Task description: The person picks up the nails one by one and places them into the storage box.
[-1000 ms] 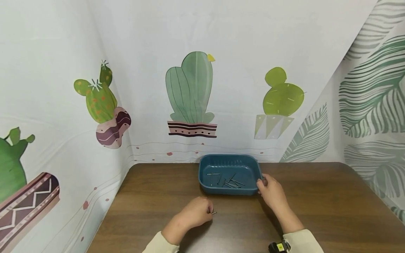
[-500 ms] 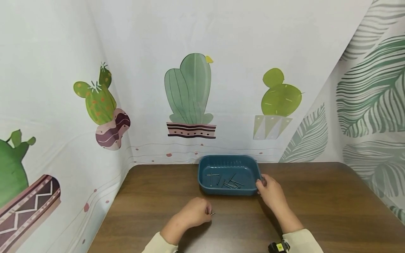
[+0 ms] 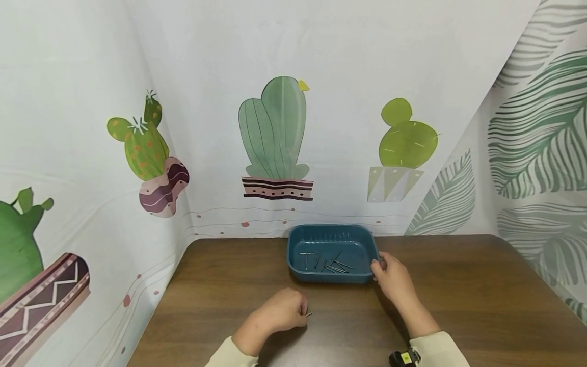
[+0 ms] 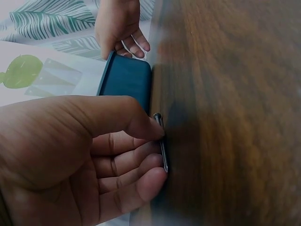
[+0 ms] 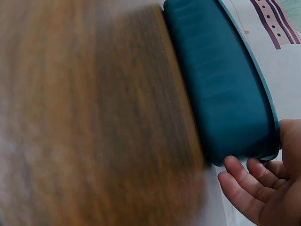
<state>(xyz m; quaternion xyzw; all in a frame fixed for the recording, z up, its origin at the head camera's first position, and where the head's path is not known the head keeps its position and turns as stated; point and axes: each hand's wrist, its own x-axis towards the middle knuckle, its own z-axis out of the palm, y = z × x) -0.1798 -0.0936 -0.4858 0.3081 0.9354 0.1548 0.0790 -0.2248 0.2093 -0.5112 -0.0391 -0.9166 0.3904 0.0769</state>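
Note:
My left hand (image 3: pixel 284 309) is low over the wooden table, in front of the tray. Its thumb and fingers pinch a nail (image 4: pixel 162 143), a thin grey metal one with a flat head. Most of that nail is hidden in the head view, where just a short end sticks out. My right hand (image 3: pixel 392 278) holds the right end of a blue plastic tray (image 3: pixel 332 278), thumb over the rim and fingers outside below it. Several more nails (image 3: pixel 339 265) lie scattered in the tray, some crossing each other.
Brown wooden table (image 3: pixel 458 285) under everything, its back edge against a cloth backdrop (image 3: pixel 344 102) printed with cacti and leaves. A black device with a yellow label (image 3: pixel 404 358) sits at my right wrist.
My left hand has shifted very slightly toward me, and the end of the nail it pinches now sits a little lower. The right hand and tray stay in place.

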